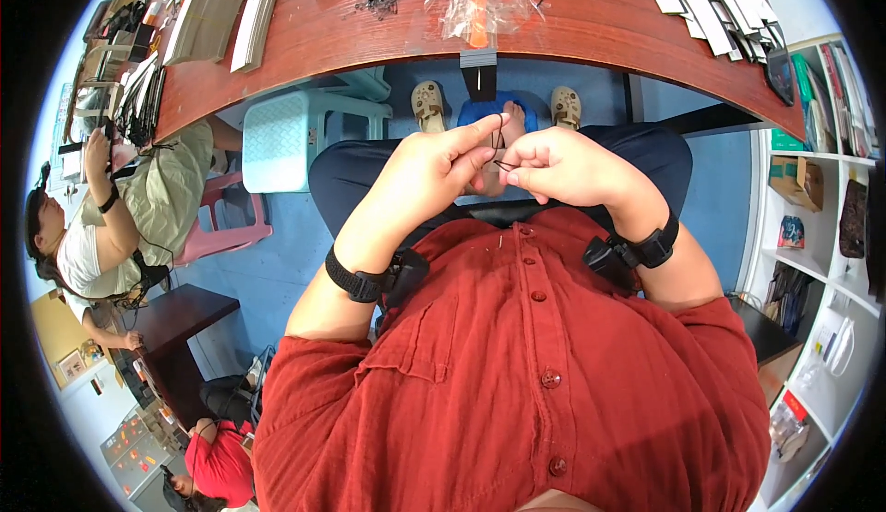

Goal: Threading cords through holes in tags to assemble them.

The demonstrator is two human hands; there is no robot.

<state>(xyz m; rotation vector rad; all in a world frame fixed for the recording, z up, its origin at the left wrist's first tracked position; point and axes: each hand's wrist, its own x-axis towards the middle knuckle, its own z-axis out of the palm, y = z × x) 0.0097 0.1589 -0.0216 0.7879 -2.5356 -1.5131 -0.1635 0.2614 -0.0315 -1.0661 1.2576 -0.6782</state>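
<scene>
Cord, black, thin [501,132]: off the tabletop [323,46], before its near edge; pinched at the fingertips of left hand [432,169] and right hand [565,167], apparently looped, fingers hiding much. Clear plastic wrap [448,16]: near edge, middle. Small black heap [381,1]: left of wrap. White strips [706,5]: toward right edge.

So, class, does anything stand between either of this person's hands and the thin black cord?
Nothing visible does: the left hand and the right hand both pinch the thin black cord directly. The reddish-brown table and the black block at its edge lie beyond both hands, not in between.
</scene>
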